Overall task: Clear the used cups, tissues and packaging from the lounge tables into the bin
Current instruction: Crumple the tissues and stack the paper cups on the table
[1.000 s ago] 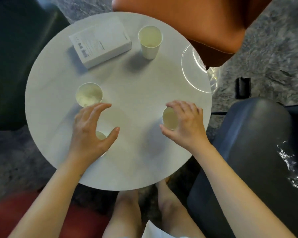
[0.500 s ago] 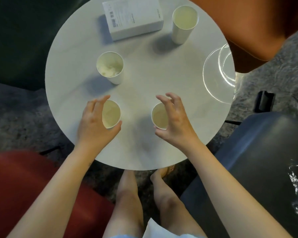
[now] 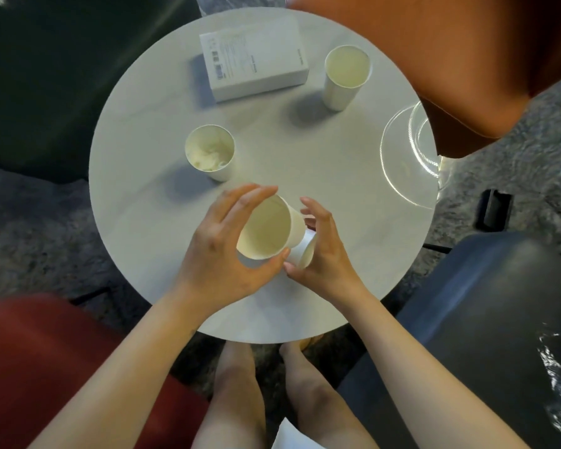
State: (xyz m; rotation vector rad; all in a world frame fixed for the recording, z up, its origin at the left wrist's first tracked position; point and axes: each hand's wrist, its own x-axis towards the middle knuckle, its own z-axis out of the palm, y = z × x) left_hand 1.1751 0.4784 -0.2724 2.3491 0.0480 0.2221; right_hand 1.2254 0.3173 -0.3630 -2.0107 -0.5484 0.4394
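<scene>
Left grip (image 3: 221,254) is curling round a tilted paper cup (image 3: 264,231), mouth toward the camera; right grip (image 3: 324,254) is pinching a second cup (image 3: 300,252) touching it on the right, above the counter (image 3: 305,150). Paper cup's base is pointing rightward at the second cup, so probably nesting next.

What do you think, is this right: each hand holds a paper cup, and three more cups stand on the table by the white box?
Not quite. The head view shows two more cups standing on the table, not three: the cup with tissue and the far cup by the white box. The left hand does hold the tilted cup, and the right hand the lower cup.
</scene>
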